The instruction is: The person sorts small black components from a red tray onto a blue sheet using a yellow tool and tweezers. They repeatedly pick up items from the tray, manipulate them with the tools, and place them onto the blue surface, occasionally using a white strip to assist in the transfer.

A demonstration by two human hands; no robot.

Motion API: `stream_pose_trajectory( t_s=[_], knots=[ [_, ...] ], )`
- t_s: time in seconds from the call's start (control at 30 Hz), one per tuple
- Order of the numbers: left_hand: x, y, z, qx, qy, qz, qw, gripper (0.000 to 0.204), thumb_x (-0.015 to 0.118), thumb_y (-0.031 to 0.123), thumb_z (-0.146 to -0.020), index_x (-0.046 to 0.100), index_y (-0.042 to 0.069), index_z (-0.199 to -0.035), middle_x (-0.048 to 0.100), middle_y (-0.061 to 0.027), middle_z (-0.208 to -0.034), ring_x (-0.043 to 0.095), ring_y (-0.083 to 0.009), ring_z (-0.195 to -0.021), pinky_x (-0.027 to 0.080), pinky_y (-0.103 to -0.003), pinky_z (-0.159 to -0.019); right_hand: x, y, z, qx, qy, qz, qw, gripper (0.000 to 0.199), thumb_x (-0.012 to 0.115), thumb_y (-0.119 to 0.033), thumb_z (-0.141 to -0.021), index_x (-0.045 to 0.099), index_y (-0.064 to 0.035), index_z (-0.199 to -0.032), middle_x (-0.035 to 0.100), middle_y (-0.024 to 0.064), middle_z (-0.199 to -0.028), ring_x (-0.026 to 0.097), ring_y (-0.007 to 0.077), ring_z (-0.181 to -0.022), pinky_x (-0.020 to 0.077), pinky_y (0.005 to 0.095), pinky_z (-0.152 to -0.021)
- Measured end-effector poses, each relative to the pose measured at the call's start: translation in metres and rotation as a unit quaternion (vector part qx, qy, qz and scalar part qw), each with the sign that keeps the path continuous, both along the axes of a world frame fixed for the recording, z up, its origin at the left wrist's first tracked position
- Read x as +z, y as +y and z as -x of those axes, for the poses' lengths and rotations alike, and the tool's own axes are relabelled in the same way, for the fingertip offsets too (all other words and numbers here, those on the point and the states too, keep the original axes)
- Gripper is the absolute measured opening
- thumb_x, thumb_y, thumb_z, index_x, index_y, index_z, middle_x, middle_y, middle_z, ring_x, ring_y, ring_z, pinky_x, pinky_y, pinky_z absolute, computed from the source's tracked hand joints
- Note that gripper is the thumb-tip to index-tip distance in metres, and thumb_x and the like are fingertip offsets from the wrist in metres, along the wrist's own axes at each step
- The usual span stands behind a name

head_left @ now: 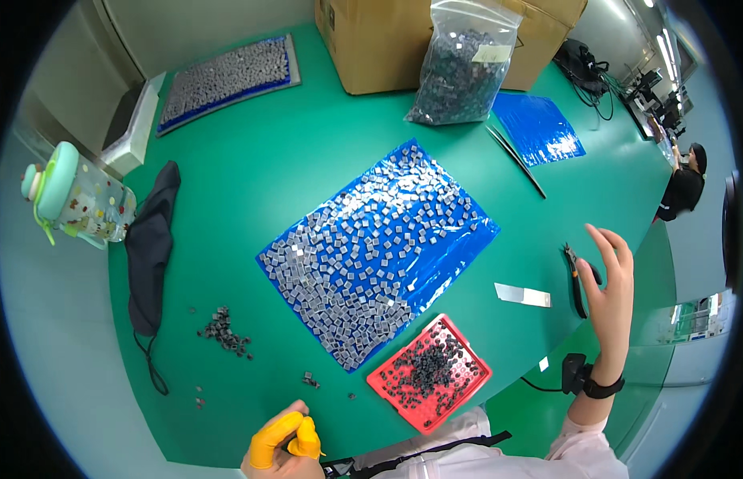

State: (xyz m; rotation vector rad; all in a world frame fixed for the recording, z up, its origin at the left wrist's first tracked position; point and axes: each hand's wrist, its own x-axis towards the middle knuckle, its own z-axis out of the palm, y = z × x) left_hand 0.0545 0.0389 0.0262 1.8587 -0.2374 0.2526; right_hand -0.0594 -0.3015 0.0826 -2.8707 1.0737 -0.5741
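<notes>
My left hand [285, 447] is at the lower edge, with yellow finger cots on some fingers. Its fingers are curled together, and whatever they may hold is hidden. Just beyond it lie a few small dark pieces [310, 380]. On the right, my right hand [611, 287] is raised with thumb and fingers apart and nothing between them. Closest to it are orange-and-black cutting pliers [576, 279], partly behind the thumb. A flat blade [523, 294] rests left of the pliers. Between my hands, a red tray [475, 375] contains many tiny black parts [435, 363].
A blue sheet [443, 279] covered with small grey square pieces [347, 311] fills the middle. Dark pieces [225, 334] are heaped left. Farther back are tweezers [519, 164], a bag of parts [463, 76] and a cardboard box [375, 48]. A bottle [88, 199] and dark mask [152, 255] stand left.
</notes>
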Motion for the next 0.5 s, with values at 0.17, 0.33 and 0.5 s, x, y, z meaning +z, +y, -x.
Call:
stream_pose_trajectory(
  t_s=[0.17,0.33,0.5],
  knots=[
    [0.022,-0.006,0.003,-0.058,0.132,-0.004,0.99,0.016,0.076,-0.008,-0.075,0.071,-0.004,-0.09,0.069,-0.0076,-0.086,0.057,-0.0083,-0.068,0.046,-0.019,-0.061,-0.042,-0.037,0.071,-0.114,0.046,-0.062,0.99,0.055,0.062,-0.02,-0.091,0.043,-0.0135,-0.142,0.042,0.0166,-0.143,0.039,0.0343,-0.133,0.0314,0.0426,-0.109],
    [0.028,-0.003,0.01,-0.094,0.221,0.046,0.97,0.015,0.074,-0.01,-0.073,0.071,-0.004,-0.086,0.068,-0.0066,-0.086,0.061,-0.0114,-0.075,0.049,-0.022,-0.067,-0.036,-0.022,0.064,-0.068,-0.018,-0.153,0.986,0.053,0.06,-0.019,-0.091,0.044,-0.0117,-0.142,0.043,0.0163,-0.142,0.038,0.0325,-0.133,0.0292,0.0427,-0.11],
    [0.032,0.011,0.026,-0.098,0.289,0.137,0.942,0.018,0.073,-0.012,-0.073,0.069,-0.006,-0.089,0.07,-0.0125,-0.086,0.068,-0.0191,-0.078,0.057,-0.029,-0.071,-0.043,-0.01,0.061,-0.037,-0.052,-0.142,0.988,0.058,0.064,-0.015,-0.086,0.046,-0.0082,-0.14,0.045,0.0143,-0.138,0.041,0.032,-0.128,0.0325,0.0424,-0.108]
  ],
)
